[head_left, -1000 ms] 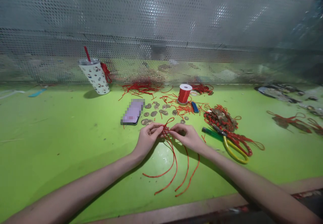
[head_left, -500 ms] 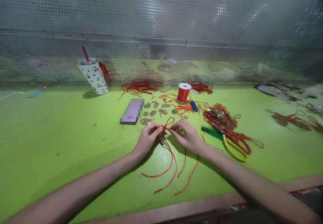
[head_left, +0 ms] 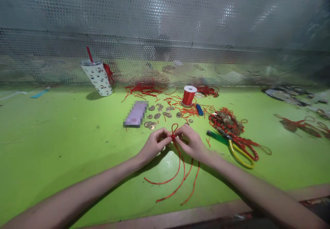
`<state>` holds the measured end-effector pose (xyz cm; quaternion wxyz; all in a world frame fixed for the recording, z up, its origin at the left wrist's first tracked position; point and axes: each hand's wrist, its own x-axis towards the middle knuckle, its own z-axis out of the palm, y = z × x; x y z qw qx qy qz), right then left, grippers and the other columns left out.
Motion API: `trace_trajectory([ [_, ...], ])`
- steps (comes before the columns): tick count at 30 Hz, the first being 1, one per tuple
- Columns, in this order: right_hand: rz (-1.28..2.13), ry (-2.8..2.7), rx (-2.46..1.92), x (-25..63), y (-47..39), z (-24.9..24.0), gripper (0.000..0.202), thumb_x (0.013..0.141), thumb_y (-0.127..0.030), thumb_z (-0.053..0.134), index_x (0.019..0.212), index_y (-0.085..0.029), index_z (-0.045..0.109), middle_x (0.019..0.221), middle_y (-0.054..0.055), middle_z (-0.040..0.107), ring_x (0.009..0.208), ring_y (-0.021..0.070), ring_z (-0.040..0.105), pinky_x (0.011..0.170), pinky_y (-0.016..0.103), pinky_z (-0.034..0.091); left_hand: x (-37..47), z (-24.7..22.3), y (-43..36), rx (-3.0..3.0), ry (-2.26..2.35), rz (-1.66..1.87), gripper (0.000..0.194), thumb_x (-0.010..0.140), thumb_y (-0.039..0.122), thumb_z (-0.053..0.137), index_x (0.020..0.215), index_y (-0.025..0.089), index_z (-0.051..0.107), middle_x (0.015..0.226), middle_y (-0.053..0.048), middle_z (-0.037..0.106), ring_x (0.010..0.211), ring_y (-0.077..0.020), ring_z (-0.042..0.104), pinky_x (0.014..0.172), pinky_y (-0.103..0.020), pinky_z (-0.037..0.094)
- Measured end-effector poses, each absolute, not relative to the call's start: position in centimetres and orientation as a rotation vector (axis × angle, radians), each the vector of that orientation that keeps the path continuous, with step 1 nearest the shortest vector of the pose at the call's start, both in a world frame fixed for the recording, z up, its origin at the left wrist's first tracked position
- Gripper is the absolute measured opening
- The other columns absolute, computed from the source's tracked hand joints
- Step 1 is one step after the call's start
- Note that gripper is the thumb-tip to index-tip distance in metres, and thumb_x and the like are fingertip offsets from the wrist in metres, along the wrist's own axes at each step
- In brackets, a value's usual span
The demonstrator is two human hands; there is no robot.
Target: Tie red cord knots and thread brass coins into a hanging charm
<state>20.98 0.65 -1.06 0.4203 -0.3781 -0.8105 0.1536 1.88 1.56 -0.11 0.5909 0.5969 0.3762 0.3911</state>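
Note:
Between my hands is a red cord [head_left: 173, 137] tied in a small knot, with a loop standing up above it and several long tails trailing toward me over the green table. My left hand [head_left: 157, 143] pinches the knot from the left with thumb and forefinger. From the other side, my right hand [head_left: 190, 140] pinches the same cord close to the knot, so the fingertips nearly meet. Loose brass coins [head_left: 157, 115] lie just beyond my fingers. The fingers cover part of the knot.
Right of my hands lie scissors [head_left: 241, 153], a green lighter [head_left: 218, 137] and a heap of corded coins [head_left: 227, 120]. Farther back are a red cord spool [head_left: 189, 96], a blue lighter [head_left: 199, 109], a purple phone [head_left: 136, 113] and a tumbler [head_left: 98, 77]. Perforated metal [head_left: 116, 15] rises behind.
My right hand has come in to the left, closing the gap to the knot. My left hand and the knot have shifted slightly right. The view has moved a little.

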Motion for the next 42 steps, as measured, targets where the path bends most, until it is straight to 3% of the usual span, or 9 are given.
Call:
trace_trajectory([
  [8, 0.9, -1.902, -1.064, 20.8, 0.6, -0.5, 0.012, 0.093, -0.027, 0.059, 0.084, -0.019, 0.058, 0.084, 0.004, 0.064, 0.08, 0.0186, 0.059, 0.076, 0.033, 0.046, 1.8, -0.5, 1.9, 1.314, 0.978, 1.111, 0.02, 0.078, 0.027, 0.071, 0.09, 0.018, 0.058, 0.084, -0.001, 0.063, 0.077, -0.0149, 0.059, 0.067, -0.026, 0.045],
  [12, 1.141, -1.746, -1.078, 20.7, 0.6, -0.5, 0.019, 0.094, -0.036, 0.059, 0.085, -0.02, 0.056, 0.08, 0.001, 0.062, 0.073, 0.0158, 0.059, 0.069, 0.03, 0.047, 1.8, -0.6, 1.8, 1.326, 1.009, 1.095, 0.02, 0.079, 0.027, 0.07, 0.093, 0.017, 0.06, 0.085, -0.003, 0.065, 0.08, -0.0164, 0.062, 0.073, -0.028, 0.048],
  [17, 1.073, -1.742, -1.13, 20.1, 0.4, -0.3, 0.022, 0.091, -0.04, 0.065, 0.095, -0.019, 0.06, 0.079, 0.001, 0.062, 0.069, 0.0151, 0.056, 0.062, 0.028, 0.043, 1.8, -0.5, 1.6, 1.357, 1.002, 1.051, 0.023, 0.081, 0.03, 0.07, 0.097, 0.017, 0.061, 0.081, -0.002, 0.065, 0.075, -0.0163, 0.062, 0.068, -0.028, 0.05],
  [28, 1.195, -1.615, -1.142, 19.6, 0.4, -0.5, 0.025, 0.089, -0.043, 0.063, 0.087, -0.018, 0.062, 0.077, 0.001, 0.062, 0.071, 0.0159, 0.056, 0.067, 0.029, 0.044, 2.0, -0.6, 1.4, 1.573, 1.132, 1.122, 0.024, 0.081, 0.026, 0.07, 0.1, 0.019, 0.057, 0.096, -0.004, 0.064, 0.076, -0.0148, 0.057, 0.061, -0.025, 0.043],
  [34, 1.252, -1.573, -1.112, 19.7, 0.4, -0.3, 0.029, 0.087, -0.047, 0.066, 0.086, -0.019, 0.062, 0.078, 0.001, 0.062, 0.073, 0.0161, 0.057, 0.068, 0.03, 0.045, 1.9, -0.2, 0.7, 1.757, 1.099, 1.193, 0.024, 0.087, 0.019, 0.065, 0.109, 0.021, 0.056, 0.096, -0.003, 0.068, 0.09, -0.0179, 0.063, 0.075, -0.029, 0.046],
  [42, 1.278, -1.574, -1.062, 19.8, 0.3, 0.1, 0.033, 0.087, -0.052, 0.064, 0.085, -0.02, 0.06, 0.075, -0.001, 0.058, 0.067, 0.0142, 0.052, 0.063, 0.029, 0.043, 1.8, 0.0, 0.7, 1.838, 1.084, 1.151, 0.031, 0.088, 0.017, 0.063, 0.118, 0.021, 0.059, 0.095, -0.002, 0.07, 0.083, -0.0165, 0.061, 0.076, -0.03, 0.046],
])
